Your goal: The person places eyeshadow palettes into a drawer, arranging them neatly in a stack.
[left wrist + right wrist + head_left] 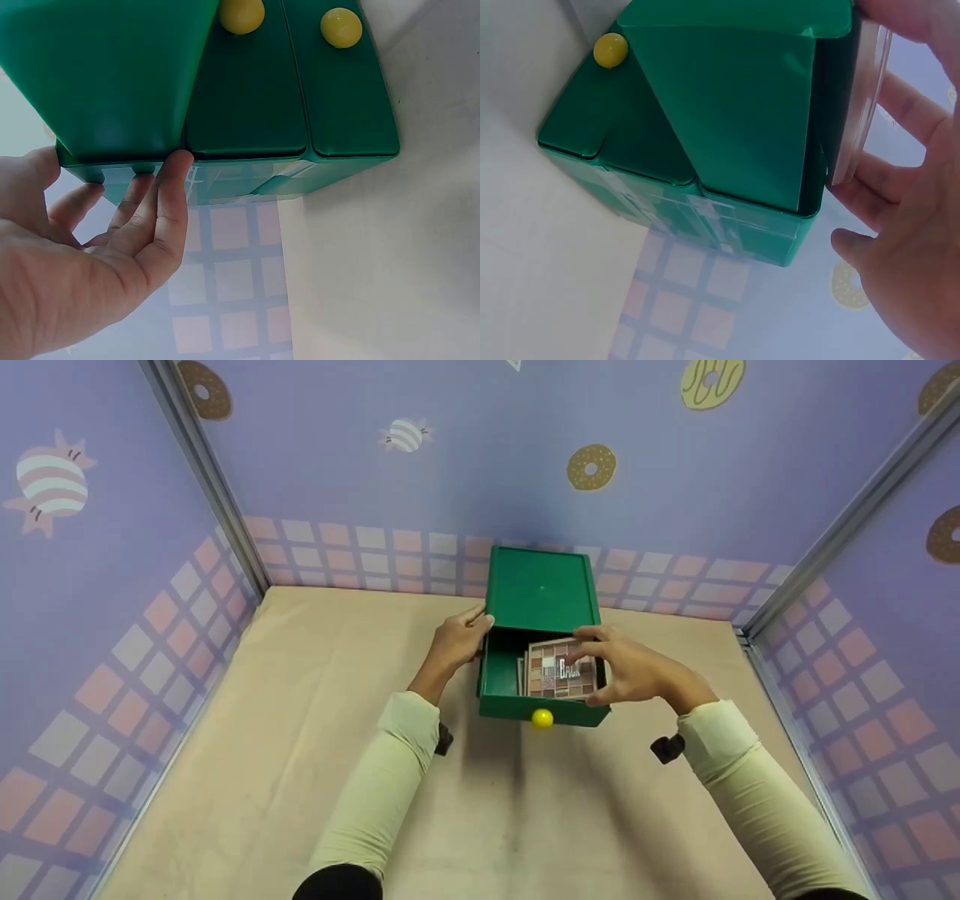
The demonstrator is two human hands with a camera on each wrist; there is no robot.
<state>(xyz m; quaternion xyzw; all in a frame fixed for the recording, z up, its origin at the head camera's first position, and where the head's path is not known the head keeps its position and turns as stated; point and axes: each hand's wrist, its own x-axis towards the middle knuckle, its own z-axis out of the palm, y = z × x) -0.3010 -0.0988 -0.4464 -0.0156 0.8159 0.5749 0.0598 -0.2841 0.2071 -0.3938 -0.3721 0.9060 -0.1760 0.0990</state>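
Note:
A green drawer unit [541, 589] stands against the back wall, its top drawer [502, 707] pulled out. Inside, toward the right, an eyeshadow palette [545, 679] with a grid of brown and pink shades lies above another flat item [520, 676], whose edge peeks out on the left. My right hand [637, 664] holds the palette by its edges, thumb at the front and fingers at the back; in the right wrist view it rises past the drawer's rim. My left hand [456, 641] rests at the unit's left side, its fingertips [177, 161] against the side wall.
Two closed drawers with yellow knobs [341, 28] sit beneath the pulled-out one, which has its own yellow knob [542, 718]. A beige cloth [337, 720] covers the table. Patterned panels [480, 457] with metal corner posts [217, 472] enclose the back and sides.

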